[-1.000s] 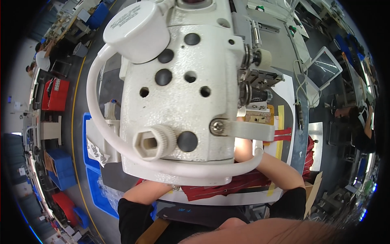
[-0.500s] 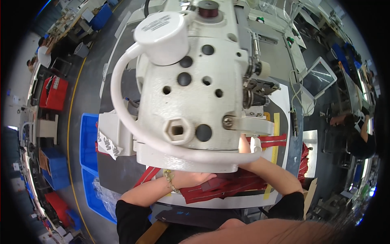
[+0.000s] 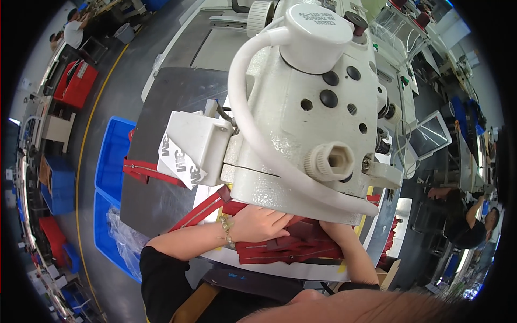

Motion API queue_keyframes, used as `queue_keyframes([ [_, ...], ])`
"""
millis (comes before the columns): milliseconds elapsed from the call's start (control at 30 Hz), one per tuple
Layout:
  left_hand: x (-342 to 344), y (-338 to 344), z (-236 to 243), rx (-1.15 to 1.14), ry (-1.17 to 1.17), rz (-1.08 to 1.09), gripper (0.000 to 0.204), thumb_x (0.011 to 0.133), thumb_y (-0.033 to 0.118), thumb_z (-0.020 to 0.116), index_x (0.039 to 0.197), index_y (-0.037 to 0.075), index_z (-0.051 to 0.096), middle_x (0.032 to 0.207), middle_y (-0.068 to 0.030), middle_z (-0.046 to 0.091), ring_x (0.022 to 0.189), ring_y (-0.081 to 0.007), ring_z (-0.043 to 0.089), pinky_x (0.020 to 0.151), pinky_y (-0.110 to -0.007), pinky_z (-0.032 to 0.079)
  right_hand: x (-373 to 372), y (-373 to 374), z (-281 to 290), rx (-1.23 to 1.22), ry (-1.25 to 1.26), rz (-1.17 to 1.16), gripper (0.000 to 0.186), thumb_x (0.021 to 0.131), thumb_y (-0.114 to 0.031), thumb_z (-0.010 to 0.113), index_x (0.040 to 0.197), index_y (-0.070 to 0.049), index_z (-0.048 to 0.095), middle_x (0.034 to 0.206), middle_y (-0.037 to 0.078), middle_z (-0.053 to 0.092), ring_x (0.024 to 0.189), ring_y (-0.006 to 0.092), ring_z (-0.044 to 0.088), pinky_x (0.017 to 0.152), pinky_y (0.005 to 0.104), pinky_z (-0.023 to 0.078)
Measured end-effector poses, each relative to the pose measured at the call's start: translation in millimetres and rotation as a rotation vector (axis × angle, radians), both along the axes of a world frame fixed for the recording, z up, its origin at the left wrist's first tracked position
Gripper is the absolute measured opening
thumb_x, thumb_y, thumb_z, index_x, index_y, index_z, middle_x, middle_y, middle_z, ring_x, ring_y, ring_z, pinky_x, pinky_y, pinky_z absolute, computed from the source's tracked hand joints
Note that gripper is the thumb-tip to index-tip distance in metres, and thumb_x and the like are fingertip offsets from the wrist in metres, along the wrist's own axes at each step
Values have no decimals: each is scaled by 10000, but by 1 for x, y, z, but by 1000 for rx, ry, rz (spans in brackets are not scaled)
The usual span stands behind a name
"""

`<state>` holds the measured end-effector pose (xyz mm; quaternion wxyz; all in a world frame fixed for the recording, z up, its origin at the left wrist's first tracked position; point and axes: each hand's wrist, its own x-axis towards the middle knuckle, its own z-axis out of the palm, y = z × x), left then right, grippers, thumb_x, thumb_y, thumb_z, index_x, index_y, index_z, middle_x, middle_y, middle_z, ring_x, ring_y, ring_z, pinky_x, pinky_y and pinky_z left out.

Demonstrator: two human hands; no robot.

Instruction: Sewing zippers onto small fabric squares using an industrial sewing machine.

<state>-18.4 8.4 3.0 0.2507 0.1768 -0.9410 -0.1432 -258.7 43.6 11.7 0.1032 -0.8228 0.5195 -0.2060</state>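
My left hand (image 3: 263, 223), with a beaded bracelet (image 3: 226, 232) at its wrist, is bent over a pile of red zippers (image 3: 288, 248) below the front of a white sewing machine (image 3: 301, 140). Its fingers are curled down on the red tape, closed on it, with the tips partly out of sight. My right hand (image 3: 335, 230) reaches under the machine head at the right end of the pile. The machine covers its fingers. More red zipper (image 3: 202, 209) runs off to the left of my left wrist.
Blue bins (image 3: 110, 202), one with clear plastic film (image 3: 125, 231), stand left of the dark table (image 3: 156, 113). Another red zipper (image 3: 153, 173) lies across the table's left side. A screen (image 3: 431, 134) is at the right. Other people (image 3: 74, 31) sit farther off.
The view has swung left, so the machine appears farther right and more of the left table shows. My right hand has drawn back toward me from beside the needle area. My left hand stays at the zippers.
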Motion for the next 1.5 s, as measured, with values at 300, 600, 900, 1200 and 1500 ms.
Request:
queue_keyframes([
  [300,0,2,-5,-49,-20,-27,485,840,362,605,1130,-26,578,1036,-129,632,966,-222,626,816,-316,519,0,-5,1,32,-94,47,251,653,-75,621,901,-39,638,1016,122,652,1001,292,611,963,441,427],
  [600,0,1,7,32,-65,38,433,862,348,589,1147,22,582,1034,-129,633,948,-254,630,852,-377,500,-12,6,-47,-2,-169,233,332,751,-29,531,1071,12,610,1141,190,600,1097,353,558,933,488,405],
  [900,1,13,-8,109,7,37,442,830,341,610,1120,9,595,1017,-170,629,940,-312,614,857,-429,478,-13,8,-67,-45,-247,170,313,727,-76,598,1031,-7,618,1097,174,616,1045,334,580,918,470,429],
  [1200,-3,12,-18,174,44,-5,450,798,334,632,1093,-5,608,1000,-210,625,931,-370,598,863,-482,457,-8,-1,-29,69,-257,61,285,695,-97,625,975,-44,641,1085,132,633,1038,292,593,944,428,440],
  [1500,-2,10,-32,281,34,-86,463,778,354,646,1079,3,617,1031,-227,615,954,-409,580,884,-539,428,-2,-9,-48,-46,-55,155,323,749,-121,598,1068,-85,629,1183,94,610,1135,219,567,961,374,432],
])
